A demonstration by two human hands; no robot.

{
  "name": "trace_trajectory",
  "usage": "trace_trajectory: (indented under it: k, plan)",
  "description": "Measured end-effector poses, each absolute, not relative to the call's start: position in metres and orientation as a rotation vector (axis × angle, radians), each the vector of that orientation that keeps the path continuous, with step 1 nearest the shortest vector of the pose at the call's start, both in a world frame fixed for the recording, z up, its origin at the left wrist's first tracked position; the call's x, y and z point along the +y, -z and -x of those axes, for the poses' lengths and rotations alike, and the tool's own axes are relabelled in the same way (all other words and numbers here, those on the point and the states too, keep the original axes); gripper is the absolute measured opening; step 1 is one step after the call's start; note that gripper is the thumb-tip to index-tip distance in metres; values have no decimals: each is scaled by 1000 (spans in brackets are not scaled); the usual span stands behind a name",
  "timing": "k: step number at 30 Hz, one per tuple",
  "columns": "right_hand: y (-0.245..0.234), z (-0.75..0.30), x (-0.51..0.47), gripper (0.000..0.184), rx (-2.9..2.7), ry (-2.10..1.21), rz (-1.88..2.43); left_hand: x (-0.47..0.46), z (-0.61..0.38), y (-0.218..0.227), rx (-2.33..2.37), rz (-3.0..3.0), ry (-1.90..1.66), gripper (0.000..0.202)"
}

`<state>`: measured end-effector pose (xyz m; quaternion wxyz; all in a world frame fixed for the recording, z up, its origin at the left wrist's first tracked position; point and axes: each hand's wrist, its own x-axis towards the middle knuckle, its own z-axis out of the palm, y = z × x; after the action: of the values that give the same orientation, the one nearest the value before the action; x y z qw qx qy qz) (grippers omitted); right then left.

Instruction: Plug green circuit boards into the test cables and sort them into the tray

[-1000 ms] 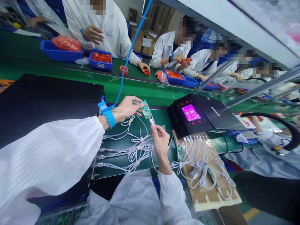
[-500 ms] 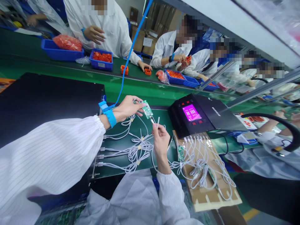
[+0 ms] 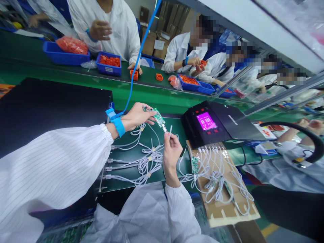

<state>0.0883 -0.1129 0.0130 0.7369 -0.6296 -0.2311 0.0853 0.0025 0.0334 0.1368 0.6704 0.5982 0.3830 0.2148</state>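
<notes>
As both hands (image 3: 137, 116) angle inward, they pinch circuit board (image 3: 159, 118) and, seemingly, plug (image 3: 164, 129).

A green circuit board (image 3: 159, 118) slants mid-air, a silver cable plug (image 3: 164, 128) at its lower end

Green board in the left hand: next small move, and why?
Probably hold the green board still in the left hand and square up the plug with the right hand: the plug's metal shows between that hand and the board's near end, and I can't tell whether it's seated.
</notes>
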Motion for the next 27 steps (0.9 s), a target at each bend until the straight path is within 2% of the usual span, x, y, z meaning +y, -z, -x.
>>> trace_trajectory:
  k: [20, 27]
  plan:
    - [-14, -85, -109, 38, -514, -162, 1455, 34, -5, -133, 835, -1334, -553, 9]
    - [-13, -89, -111, 47, -534, -159, 1529, 36, -5, -130, 803, -1352, -559, 10]
